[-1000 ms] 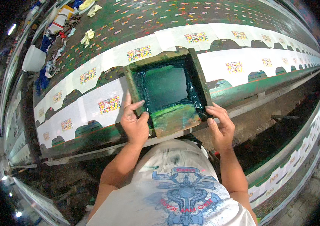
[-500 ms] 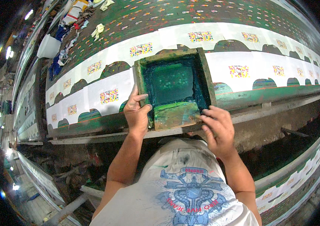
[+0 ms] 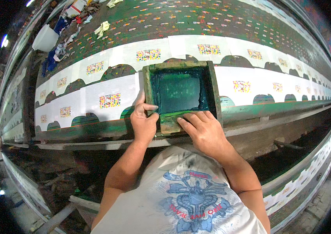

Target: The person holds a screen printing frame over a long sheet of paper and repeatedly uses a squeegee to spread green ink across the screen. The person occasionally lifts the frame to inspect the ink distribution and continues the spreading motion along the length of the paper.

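- On the long printing table, seen from the head camera, a green-stained wooden printing frame lies flat across a row of white fabric pieces, near the table's front edge and straight ahead of the person.
- Inside the frame, its mesh is coated with dark green ink, thickest along the inner walls; a paler green smear covers the near end of the frame, between the two hands.
- At the frame's near left corner, the left hand has its thumb hooked over the inner edge and its fingers wrapped on the outer rail, clamped on the wood.
- Beside it, the right hand lies on the frame's near rail with fingers together and pointing left, pressing down; whether it closes on anything under the palm cannot be told.
- Left and right of the frame, the fabric pieces each carry a small multicoloured print, with dark arched cut-outs along their lower edges.
- Far back on the left, a white bucket stands tilted beside a heap of rags; what it holds cannot be seen.
- Below the table, the person's white printed shirt fills the lower frame.
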{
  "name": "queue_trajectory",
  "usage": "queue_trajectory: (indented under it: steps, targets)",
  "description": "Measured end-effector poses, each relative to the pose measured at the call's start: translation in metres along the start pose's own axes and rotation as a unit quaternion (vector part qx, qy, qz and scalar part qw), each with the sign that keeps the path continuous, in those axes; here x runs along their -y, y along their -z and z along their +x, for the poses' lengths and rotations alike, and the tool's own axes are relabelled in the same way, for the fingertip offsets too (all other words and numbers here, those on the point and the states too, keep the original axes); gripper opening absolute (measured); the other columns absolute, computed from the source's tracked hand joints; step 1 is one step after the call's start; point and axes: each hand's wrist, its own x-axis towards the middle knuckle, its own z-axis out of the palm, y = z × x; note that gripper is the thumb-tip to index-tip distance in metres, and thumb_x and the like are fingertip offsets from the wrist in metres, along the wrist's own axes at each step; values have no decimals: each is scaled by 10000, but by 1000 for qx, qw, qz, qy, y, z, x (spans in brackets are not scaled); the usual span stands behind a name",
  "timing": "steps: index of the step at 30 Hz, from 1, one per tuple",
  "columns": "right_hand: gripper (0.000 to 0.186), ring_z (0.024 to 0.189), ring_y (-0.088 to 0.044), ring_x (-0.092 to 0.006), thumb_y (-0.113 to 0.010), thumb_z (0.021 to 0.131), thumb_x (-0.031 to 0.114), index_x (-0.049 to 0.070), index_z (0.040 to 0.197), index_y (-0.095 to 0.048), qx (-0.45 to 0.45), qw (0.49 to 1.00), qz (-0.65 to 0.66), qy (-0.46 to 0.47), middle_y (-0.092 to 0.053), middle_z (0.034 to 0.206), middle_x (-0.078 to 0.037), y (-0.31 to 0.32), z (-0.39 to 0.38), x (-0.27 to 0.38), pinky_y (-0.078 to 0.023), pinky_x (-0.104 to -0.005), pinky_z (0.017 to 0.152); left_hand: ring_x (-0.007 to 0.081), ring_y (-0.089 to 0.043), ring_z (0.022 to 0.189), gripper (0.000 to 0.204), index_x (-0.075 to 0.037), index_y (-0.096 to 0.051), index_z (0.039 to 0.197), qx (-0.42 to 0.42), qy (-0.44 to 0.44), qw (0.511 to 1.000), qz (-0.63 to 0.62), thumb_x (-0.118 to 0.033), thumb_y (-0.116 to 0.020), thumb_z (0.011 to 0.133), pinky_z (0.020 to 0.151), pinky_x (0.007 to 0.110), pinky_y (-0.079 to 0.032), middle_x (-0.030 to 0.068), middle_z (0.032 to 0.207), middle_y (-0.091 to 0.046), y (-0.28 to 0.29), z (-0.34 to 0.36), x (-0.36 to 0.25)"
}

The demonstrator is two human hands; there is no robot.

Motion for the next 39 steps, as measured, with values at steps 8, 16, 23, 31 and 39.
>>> queue_trajectory:
  steps: [8,16,23,31,39]
  targets:
    - [392,1093,-739,-399,-680,849,-41,-7,1227,-778,164,984,63,-16,-758,1115,-177,39,48,-37,-597,-494,970,391,-485,1613,237,-55,-728,892,-3,-26,998,49,156,-691,790,1289,450,-383,332,1741,-463,1,-1,8]
    - [443,1092,-733,-454,-623,886,-85,6,1289,-783,83,993,31,-77,-764,1144,-231,15,110,-93,-602,-525,948,421,-553,1533,228,-73,-705,823,2,-57,996,73,150,-683,783,1261,460,-401,358,1710,-487,-1,1,1]
    - [494,1143,-712,-435,-635,859,-90,36,1309,-795,68,995,28,-74,-774,1188,-203,6,96,-76,-570,-519,1026,433,-562,1523,233,-66,-691,807,14,-76,993,87,164,-684,768,1247,461,-413,363,1710,-485,0,3,-3]
    - [501,1107,-690,-356,-701,845,30,48,1337,-796,98,992,32,-72,-758,1216,-156,15,42,-18,-537,-468,987,451,-540,1549,221,-44,-689,818,21,-71,995,61,172,-692,774,1265,456,-394,365,1712,-478,-3,4,-11]
    - [420,1128,-680,-350,-659,964,159,53,1352,-781,81,993,20,-87,-726,1211,-154,8,11,14,-537,-481,1007,445,-488,1602,228,-54,-703,849,35,-65,995,67,170,-701,807,1288,451,-361,364,1728,-453,3,4,-7]
